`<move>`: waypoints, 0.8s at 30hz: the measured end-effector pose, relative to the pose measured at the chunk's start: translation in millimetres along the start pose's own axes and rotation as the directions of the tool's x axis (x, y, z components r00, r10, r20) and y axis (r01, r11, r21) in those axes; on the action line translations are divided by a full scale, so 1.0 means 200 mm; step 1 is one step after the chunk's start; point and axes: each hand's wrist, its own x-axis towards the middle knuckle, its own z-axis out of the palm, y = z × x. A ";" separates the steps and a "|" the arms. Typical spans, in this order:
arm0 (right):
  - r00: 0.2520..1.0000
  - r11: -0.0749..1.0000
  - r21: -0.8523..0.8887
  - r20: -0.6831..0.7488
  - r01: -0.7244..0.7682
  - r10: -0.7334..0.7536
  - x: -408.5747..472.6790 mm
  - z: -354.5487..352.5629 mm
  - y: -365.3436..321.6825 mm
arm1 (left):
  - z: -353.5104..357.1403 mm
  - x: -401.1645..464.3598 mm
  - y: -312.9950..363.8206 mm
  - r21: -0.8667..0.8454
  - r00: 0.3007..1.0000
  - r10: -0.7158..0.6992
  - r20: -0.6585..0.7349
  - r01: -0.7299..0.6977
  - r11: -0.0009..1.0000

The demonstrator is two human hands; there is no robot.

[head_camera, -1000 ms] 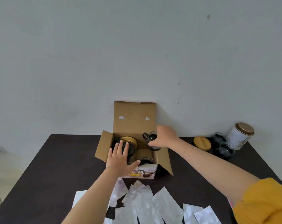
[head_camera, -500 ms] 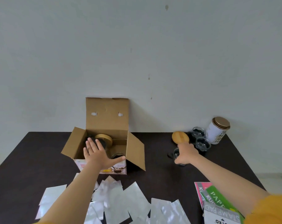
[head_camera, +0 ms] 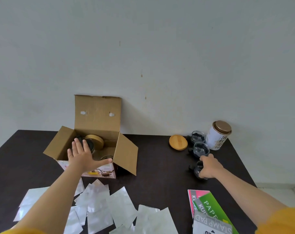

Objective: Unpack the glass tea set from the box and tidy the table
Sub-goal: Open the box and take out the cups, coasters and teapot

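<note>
a person's right hand (head_camera: 209, 168) closes over the rim of a small glass cup (head_camera: 198, 169), setting it down on the dark table (head_camera: 160, 166) at the right, the near end of a short row with two other glass cups (head_camera: 200, 148) just beyond it. fingers curl around the top of the cup; whether its base is already touching the table cannot be told. past the row, by the wall, stand a white tea tin (head_camera: 218, 135) and a round bamboo lid (head_camera: 178, 142).

the left hand (head_camera: 83, 157) lies flat and spread, holding nothing, pressed on the near edge of the open cardboard box (head_camera: 96, 119) at the left, steadying it. inside the box a glass teapot with a bamboo lid (head_camera: 94, 142) remains, and what looks like another cup sits in the near compartment.

loose white wrappers (head_camera: 99, 205) litter the near side of the table, with a pile of paper packs (head_camera: 209, 210) at the near right.

to finish this step well, the cup should likely go down gently and upright, clear of its neighbour so glass does not knock glass, and be let go only once it stands firm. much of the task appears to remain.
</note>
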 end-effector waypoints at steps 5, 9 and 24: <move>0.999 1.000 0.013 -0.042 0.010 -0.010 0.04 -0.01 0.01 | 0.01 0.00 0.00 0.014 1.000 0.002 -0.020 -0.002 1.000; 0.997 0.998 0.055 -0.080 0.006 -0.002 0.07 -0.02 0.01 | 0.02 0.01 -0.01 0.009 0.999 0.006 -0.046 -0.005 1.000; 0.992 0.999 -0.050 -0.127 0.015 -0.021 -0.01 -0.03 -0.16 | 0.01 0.00 -0.01 -0.025 0.997 0.035 -0.063 -0.037 0.999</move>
